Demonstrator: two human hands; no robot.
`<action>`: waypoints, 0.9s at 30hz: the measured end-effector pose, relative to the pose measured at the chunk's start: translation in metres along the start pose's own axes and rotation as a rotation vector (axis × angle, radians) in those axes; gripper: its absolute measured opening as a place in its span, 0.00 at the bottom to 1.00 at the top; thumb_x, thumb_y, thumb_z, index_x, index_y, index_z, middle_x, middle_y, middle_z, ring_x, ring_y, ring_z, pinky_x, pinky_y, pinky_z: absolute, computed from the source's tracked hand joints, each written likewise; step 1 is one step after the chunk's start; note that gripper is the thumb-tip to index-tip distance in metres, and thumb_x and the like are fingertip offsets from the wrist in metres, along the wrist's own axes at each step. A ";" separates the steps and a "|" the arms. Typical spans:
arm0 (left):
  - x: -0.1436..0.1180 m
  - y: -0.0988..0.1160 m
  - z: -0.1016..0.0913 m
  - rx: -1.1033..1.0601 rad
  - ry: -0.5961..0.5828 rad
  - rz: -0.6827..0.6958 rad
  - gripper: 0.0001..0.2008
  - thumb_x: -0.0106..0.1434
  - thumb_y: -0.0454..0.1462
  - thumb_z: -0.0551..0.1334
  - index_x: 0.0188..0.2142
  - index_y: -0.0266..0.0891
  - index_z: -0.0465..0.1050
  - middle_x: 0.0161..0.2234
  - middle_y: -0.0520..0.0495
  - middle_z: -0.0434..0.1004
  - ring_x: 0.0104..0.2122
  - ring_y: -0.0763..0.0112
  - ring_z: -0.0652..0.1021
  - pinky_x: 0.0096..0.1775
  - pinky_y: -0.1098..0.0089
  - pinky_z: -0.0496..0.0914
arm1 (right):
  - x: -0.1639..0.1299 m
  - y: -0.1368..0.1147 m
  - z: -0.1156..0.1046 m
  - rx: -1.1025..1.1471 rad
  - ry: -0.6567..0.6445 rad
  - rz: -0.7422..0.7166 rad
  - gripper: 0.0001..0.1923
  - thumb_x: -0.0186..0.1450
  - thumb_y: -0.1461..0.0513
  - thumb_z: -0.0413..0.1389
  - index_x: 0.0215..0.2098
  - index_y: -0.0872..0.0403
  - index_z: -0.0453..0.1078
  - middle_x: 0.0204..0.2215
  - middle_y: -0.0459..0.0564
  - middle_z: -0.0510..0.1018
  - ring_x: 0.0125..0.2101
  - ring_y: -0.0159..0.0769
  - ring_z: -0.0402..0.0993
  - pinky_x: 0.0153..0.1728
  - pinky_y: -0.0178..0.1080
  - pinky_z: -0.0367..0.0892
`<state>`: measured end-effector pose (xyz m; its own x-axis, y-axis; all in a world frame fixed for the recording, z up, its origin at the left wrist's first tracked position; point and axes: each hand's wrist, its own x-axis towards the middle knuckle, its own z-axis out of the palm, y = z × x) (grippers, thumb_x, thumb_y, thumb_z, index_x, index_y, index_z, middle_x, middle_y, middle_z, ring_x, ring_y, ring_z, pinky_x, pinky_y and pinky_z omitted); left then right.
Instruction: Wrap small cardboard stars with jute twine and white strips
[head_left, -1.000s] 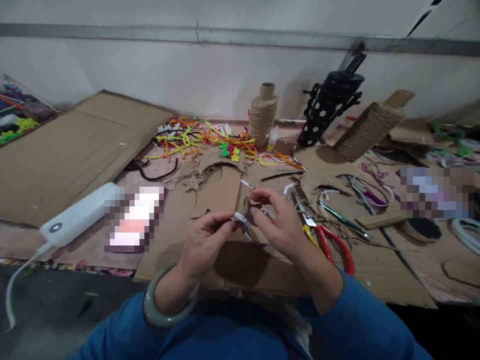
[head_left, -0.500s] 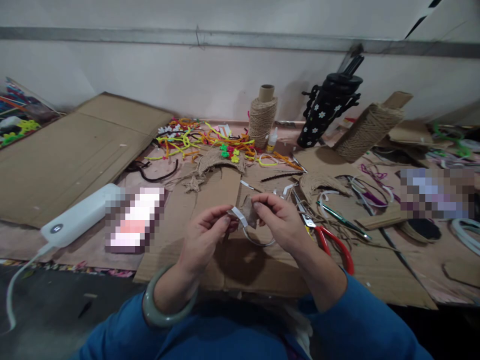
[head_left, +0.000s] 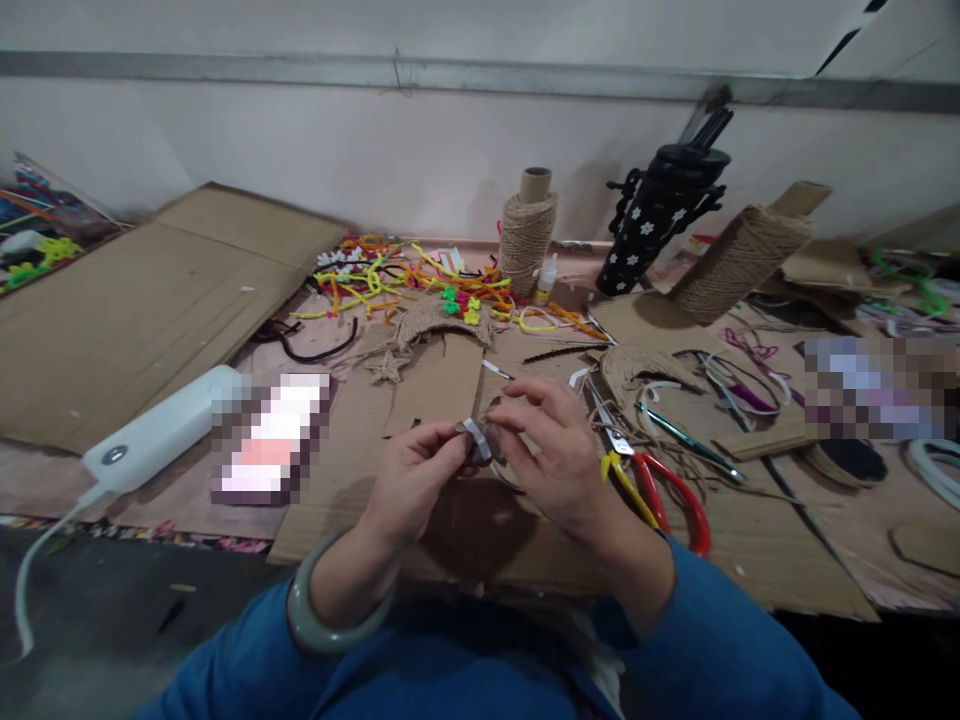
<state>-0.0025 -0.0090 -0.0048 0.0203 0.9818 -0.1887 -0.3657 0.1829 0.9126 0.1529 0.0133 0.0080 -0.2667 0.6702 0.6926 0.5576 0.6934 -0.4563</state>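
Since half a second ago the two hands have drawn closer together and sunk a little, so that the small brown piece, which stood clear between the fingertips before, is now mostly hidden behind the fingers. The left hand point(head_left: 416, 480) has its grip pinched on a short white strip point(head_left: 475, 437), thumb and forefinger closed on it just above the cardboard sheet point(head_left: 360, 470) that covers the table. The right hand point(head_left: 551, 455) meets it from the other side, its fingertips closed on the same strip and on the little brown piece point(head_left: 491, 440) tucked against it; how much of that piece each hand holds cannot be told. A pale green bangle point(head_left: 330, 620) sits on the left wrist. Just right of the right hand lie red-handled scissors point(head_left: 660, 490) on the cardboard. Farther back stand a spool of jute twine point(head_left: 526, 228) and a black flowered bottle point(head_left: 652, 225), with a second twine roll point(head_left: 739, 255) leaning to the right. A tangle of coloured pipe cleaners point(head_left: 405, 275) lies behind, and a white power bank point(head_left: 161, 435) rests at the left.
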 end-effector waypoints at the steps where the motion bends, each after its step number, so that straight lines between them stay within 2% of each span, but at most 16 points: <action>1: 0.000 0.000 0.000 0.014 0.000 0.007 0.09 0.47 0.40 0.71 0.24 0.36 0.78 0.22 0.49 0.77 0.23 0.75 0.74 0.27 0.75 0.69 | 0.000 -0.001 0.001 -0.024 -0.010 -0.034 0.07 0.63 0.66 0.53 0.35 0.50 0.73 0.39 0.52 0.73 0.44 0.40 0.69 0.46 0.45 0.66; 5: -0.002 -0.001 0.000 0.048 -0.020 0.024 0.08 0.49 0.39 0.70 0.24 0.36 0.78 0.22 0.50 0.77 0.23 0.76 0.73 0.27 0.75 0.69 | -0.001 0.000 0.004 -0.064 -0.052 -0.072 0.07 0.63 0.65 0.53 0.36 0.51 0.73 0.40 0.54 0.73 0.46 0.42 0.68 0.48 0.48 0.65; 10: -0.002 -0.003 -0.002 0.047 -0.061 0.032 0.07 0.51 0.39 0.69 0.26 0.37 0.79 0.23 0.50 0.77 0.24 0.75 0.73 0.28 0.75 0.69 | 0.000 0.000 0.003 -0.071 -0.081 -0.110 0.08 0.64 0.66 0.52 0.34 0.53 0.73 0.40 0.55 0.73 0.46 0.41 0.67 0.50 0.46 0.65; 27: 0.000 -0.004 -0.007 0.082 -0.111 0.036 0.09 0.53 0.41 0.67 0.28 0.36 0.79 0.24 0.50 0.76 0.24 0.76 0.72 0.29 0.75 0.66 | 0.001 0.001 0.002 -0.025 -0.143 -0.070 0.06 0.64 0.65 0.52 0.34 0.54 0.72 0.40 0.55 0.74 0.44 0.41 0.70 0.45 0.45 0.67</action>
<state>-0.0075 -0.0099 -0.0105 0.1133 0.9866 -0.1176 -0.2908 0.1461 0.9456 0.1515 0.0152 0.0070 -0.4136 0.6525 0.6350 0.5524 0.7342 -0.3947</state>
